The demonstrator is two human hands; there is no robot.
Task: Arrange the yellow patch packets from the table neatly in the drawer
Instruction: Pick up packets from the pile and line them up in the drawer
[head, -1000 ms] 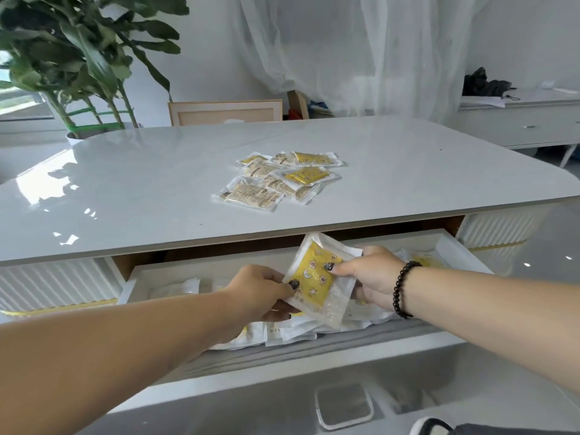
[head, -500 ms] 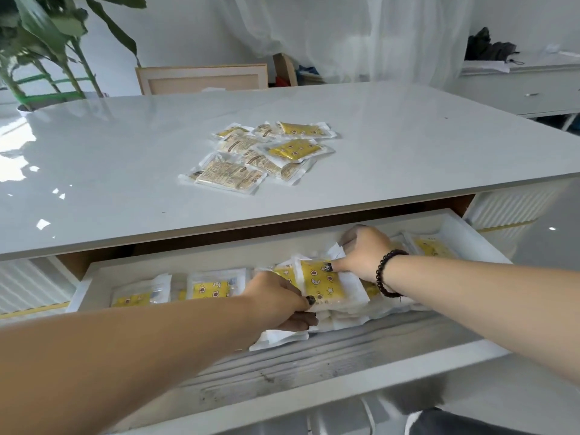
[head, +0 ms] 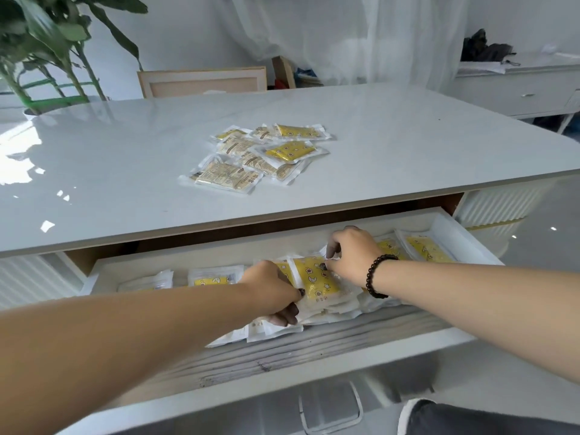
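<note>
Here's the yellow patch packet [head: 317, 277], face up on top of a loose heap of packets [head: 329, 309] in the middle of the open drawer [head: 314, 365], and both hands are on it. The right hand [head: 354, 255], beaded bracelet [head: 378, 276] at the wrist, pinches the packet's upper right edge between thumb and fingertips; the left hand [head: 276, 290] curls around the lower left edge, fingers tucked under the heap. It looks a light, flat, floppy thing in glossy film, likely slippery, so the sealed white border is the place to take it, one hand at each side to keep it from sagging or sliding off the stack. Further left in the drawer, two packets [head: 216, 277] stand on edge against the back wall; to the right, behind the right wrist, more packets [head: 426, 249] lie flat. Up on the white counter [head: 125, 171] a pile of packets [head: 266, 155] waits, some showing yellow fronts, some their printed backs, overlapping one another. By my reckoning the job is around halfway. Beyond the counter: a leafy plant [head: 47, 42] on the left, a wooden frame [head: 201, 81] behind, a sideboard [head: 518, 89] far right.
</note>
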